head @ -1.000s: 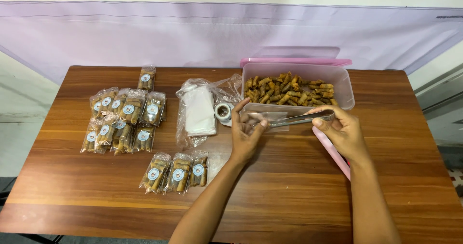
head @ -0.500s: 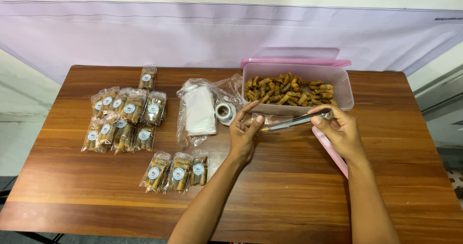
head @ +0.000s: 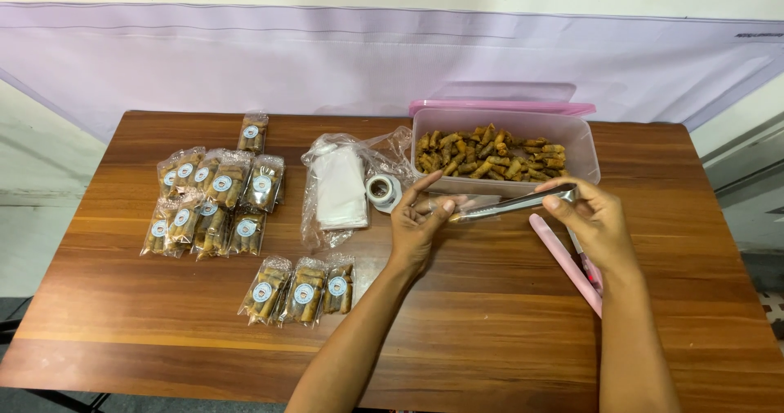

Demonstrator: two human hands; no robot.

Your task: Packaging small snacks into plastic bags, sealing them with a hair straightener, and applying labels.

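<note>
clear pouch: mostly hidden behind tongs | contents: unclear

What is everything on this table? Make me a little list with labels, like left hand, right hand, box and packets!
left hand: holds a small clear bag open in front of the box
right hand: grips metal tongs, tips pointing into the bag
box: clear plastic tub full of brown rolled snacks
lid: pink, behind the tub
packets: filled, round stickers, on the left
more packets: three near the left arm
empty bags: white stack in plastic
table: brown wood
</note>
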